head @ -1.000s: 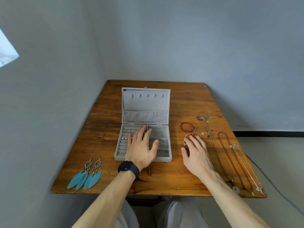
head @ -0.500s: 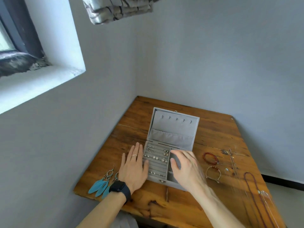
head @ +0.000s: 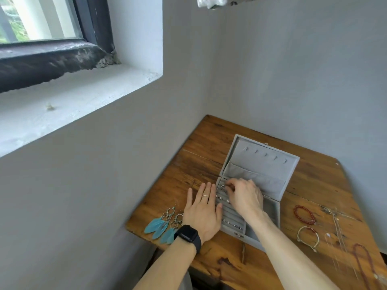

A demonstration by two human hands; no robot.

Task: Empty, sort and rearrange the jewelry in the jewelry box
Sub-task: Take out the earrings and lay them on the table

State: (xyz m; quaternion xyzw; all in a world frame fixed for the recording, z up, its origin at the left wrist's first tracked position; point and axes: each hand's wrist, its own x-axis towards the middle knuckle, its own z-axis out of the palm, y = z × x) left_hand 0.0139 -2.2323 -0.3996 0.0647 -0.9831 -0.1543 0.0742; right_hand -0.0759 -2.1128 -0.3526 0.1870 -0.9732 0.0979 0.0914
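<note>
A grey velvet jewelry box (head: 272, 214) lies open on the wooden table (head: 199, 160), lid upright. Small rings and earrings (head: 233, 224) sit in its padded left rows. My right hand (head: 245, 195) reaches over those rows, fingers curled down at the far end by a small silver piece; whether it is pinched is hidden. My left hand (head: 202, 212) lies flat on the table against the box's left wall. Blue feather earrings (head: 161, 226) lie left of it. A red bead bracelet (head: 304, 214), a cord bracelet (head: 308, 237) and necklaces (head: 360, 260) lie to the right.
Grey walls close the table in on the left and at the back. A window recess (head: 83, 84) with a white sill sits high on the left wall. A patterned cloth (head: 219, 1) hangs at the top edge. Bare wood shows in front of the box.
My right hand left the bracelets and moved into the box's ring rows. My left hand slid off the box to the table beside it. The view swung up and left.
</note>
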